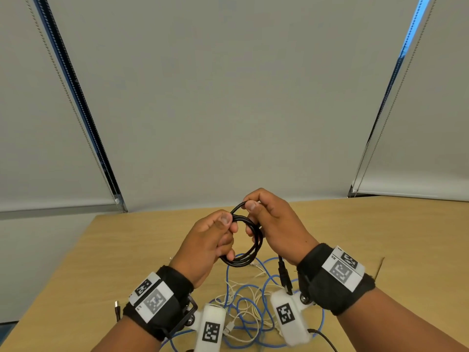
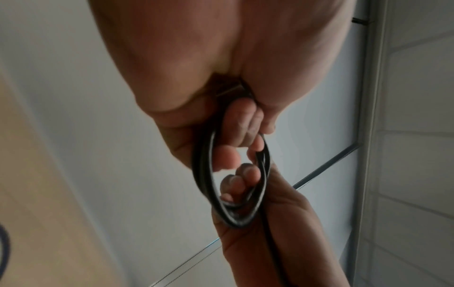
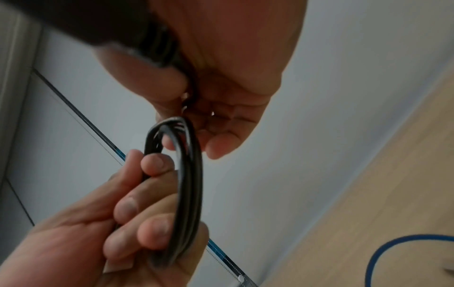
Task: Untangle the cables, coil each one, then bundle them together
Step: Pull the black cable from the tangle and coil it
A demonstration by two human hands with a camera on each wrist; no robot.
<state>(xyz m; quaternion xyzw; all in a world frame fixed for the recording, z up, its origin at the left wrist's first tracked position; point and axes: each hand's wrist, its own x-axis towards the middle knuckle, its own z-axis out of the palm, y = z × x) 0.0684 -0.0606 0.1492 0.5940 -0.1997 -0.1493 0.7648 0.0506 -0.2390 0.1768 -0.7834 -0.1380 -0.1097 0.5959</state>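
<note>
Black cable (image 1: 250, 243) coiled, held up between both hands above the table (image 1: 127, 250). Left hand (image 1: 205, 247) grips the coil's left side, right hand (image 1: 276, 224) pinches the top. Blue cable (image 1: 264, 288) and white cable (image 1: 243, 295) lie tangled below.

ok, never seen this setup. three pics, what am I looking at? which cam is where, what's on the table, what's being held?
No robot here: a person works with bare hands and wears three cameras. The wide picture is from a head camera looking down at the hands; the two close, blurry ones come from a camera strapped to each wrist, looking along the fingers. The left hand and right hand both grip a coiled black cable held above the wooden table; its plug end dangles below the right hand. On the table beneath lie a blue cable and a white cable, still tangled together.
</note>
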